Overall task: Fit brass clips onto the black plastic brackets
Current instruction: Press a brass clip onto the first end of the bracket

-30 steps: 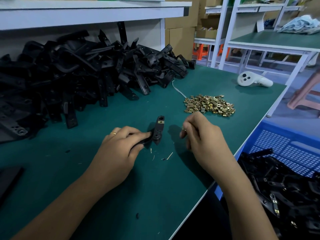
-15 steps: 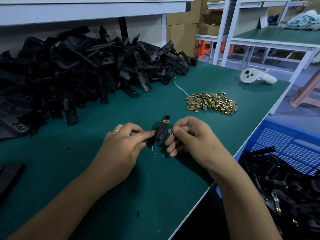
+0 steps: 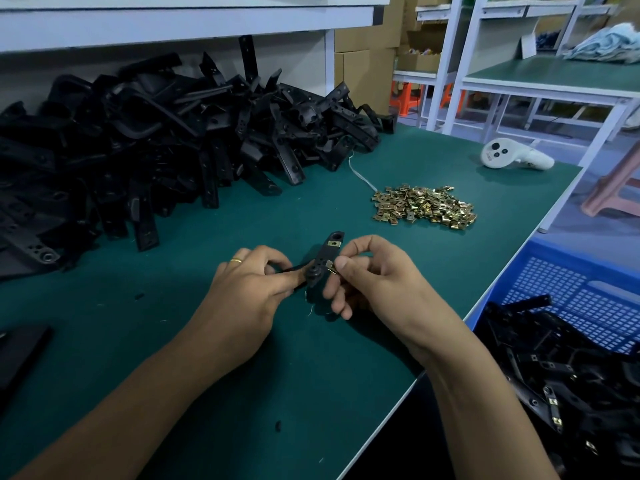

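My left hand (image 3: pixel 254 294) grips the near end of a black plastic bracket (image 3: pixel 323 259), held just above the green table (image 3: pixel 311 375). One brass clip sits at the bracket's far end. My right hand (image 3: pixel 372 277) pinches a second brass clip (image 3: pixel 331 266) between thumb and forefinger, right against the bracket's middle edge. A loose heap of brass clips (image 3: pixel 424 206) lies further back on the right. A big pile of black brackets (image 3: pixel 166 140) fills the back left of the table.
A blue crate (image 3: pixel 588 299) with several clipped brackets stands below the table's right edge. A white controller (image 3: pixel 512 157) lies at the far right. A thin white cord (image 3: pixel 360 174) runs out from the pile. A dark flat object (image 3: pixel 20 351) lies at the left edge.
My right hand has come left from beside the bracket and brought a brass clip up against its middle. My left hand has kept its hold on the bracket.
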A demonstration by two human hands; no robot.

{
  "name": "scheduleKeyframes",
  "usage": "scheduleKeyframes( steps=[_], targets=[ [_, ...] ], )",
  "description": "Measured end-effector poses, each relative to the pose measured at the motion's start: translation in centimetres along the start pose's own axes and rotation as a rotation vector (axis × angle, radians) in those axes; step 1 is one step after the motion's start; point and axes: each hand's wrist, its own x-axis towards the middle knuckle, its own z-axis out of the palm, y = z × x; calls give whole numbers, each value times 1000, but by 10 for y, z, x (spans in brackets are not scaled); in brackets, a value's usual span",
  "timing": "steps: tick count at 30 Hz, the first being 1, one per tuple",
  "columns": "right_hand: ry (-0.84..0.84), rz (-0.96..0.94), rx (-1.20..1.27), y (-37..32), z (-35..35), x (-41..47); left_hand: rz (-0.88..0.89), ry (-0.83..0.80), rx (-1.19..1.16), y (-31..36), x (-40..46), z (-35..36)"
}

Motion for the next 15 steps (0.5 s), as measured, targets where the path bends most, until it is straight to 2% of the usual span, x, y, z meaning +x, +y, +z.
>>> scheduleKeyframes(
  steps=[4,8,10,15],
  targets=[
    [1,-27,45,1,4,1,29,-32,34,3,1,-2],
    [45,-54,-40,5,10,3,34,-51,58,3,1,-3],
    [135,-54,-100,7,14,5,27,-38,33,4,1,-3],
    [520,-147,-392,6,18,4,-100,16,-4,5,4,1]
  ],
)
